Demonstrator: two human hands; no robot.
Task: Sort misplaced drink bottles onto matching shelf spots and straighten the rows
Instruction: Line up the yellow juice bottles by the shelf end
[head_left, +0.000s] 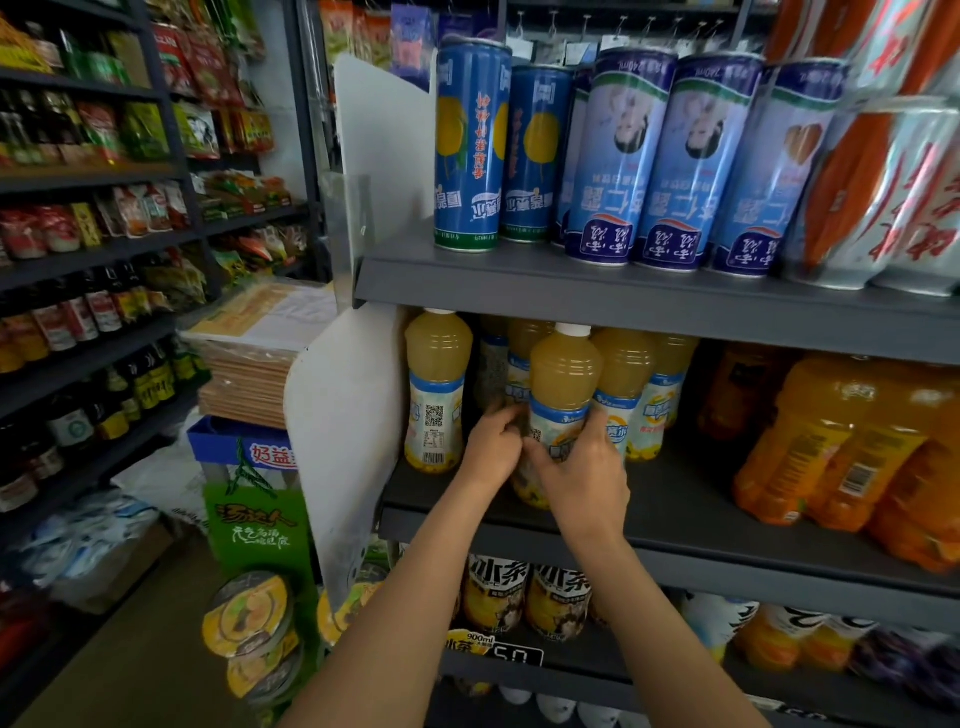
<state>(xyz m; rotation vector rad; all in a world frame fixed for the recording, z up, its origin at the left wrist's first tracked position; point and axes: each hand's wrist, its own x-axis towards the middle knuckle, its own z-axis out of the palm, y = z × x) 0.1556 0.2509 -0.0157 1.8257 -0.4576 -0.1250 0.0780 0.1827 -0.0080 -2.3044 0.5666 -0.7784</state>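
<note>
Two bare forearms reaching up from the bottom edge toward the middle shelf (691, 512). Right hand (582, 480) wrapped round the lower label of the front yellow juice bottle (563, 395), fingers curled on it, thumb toward the left. Left hand (493, 447) just left of that bottle, fingers curled at its label and touching it; a full grip or a mere touch cannot be told. Bottle upright, white cap up, standing at the front of the middle shelf, ahead of its row.

Left of the held bottle, near the white side panel (345, 431), a second yellow juice bottle (436, 389), upright, barcode facing out. Behind the held bottle, more matching juice bottles (639, 384) in a close cluster. Right of the held bottle, well apart along the same shelf, big orange drink bottles (852, 441) packed together.

Under the middle shelf, yellow-labelled tea bottles (524, 597) seen by their tops and shoulders.

Above the middle shelf, on the upper shelf (597, 291), tall blue cans (472, 145) at the left, pale blue cans (691, 161) beside them, silver and orange cans (878, 192) at the right.

Far left of the held bottle, across the aisle, dark racks of sauce bottles (88, 312) and snack packets (104, 213).
</note>
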